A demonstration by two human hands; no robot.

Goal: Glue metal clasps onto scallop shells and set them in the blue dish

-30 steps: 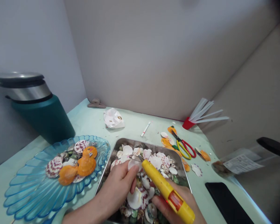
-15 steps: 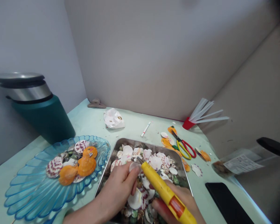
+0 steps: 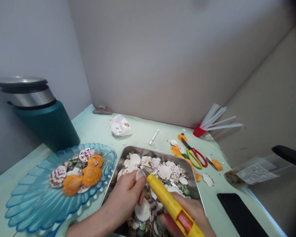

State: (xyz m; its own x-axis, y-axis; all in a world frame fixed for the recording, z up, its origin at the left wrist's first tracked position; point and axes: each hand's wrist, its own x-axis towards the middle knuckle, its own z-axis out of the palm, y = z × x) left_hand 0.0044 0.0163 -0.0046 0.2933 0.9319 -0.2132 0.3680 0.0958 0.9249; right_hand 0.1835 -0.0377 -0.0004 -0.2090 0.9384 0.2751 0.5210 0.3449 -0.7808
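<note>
Gluing mid-way: left hand [image 3: 124, 200] pinching small shell [image 3: 139, 174], right hand [image 3: 187, 212] gripping glue gun [image 3: 171, 205]; finished shells on blue dish [image 3: 27, 210] at nine o'clock.

The yellow glue gun [image 3: 171, 205] sits a bit lower and more to the left than a second ago. Its tip is closer to the small white shell [image 3: 139, 174]. The right hand [image 3: 187, 214] slides down toward the bottom edge. The left hand [image 3: 124, 197] pinches the shell a little nearer to the tip.
</note>
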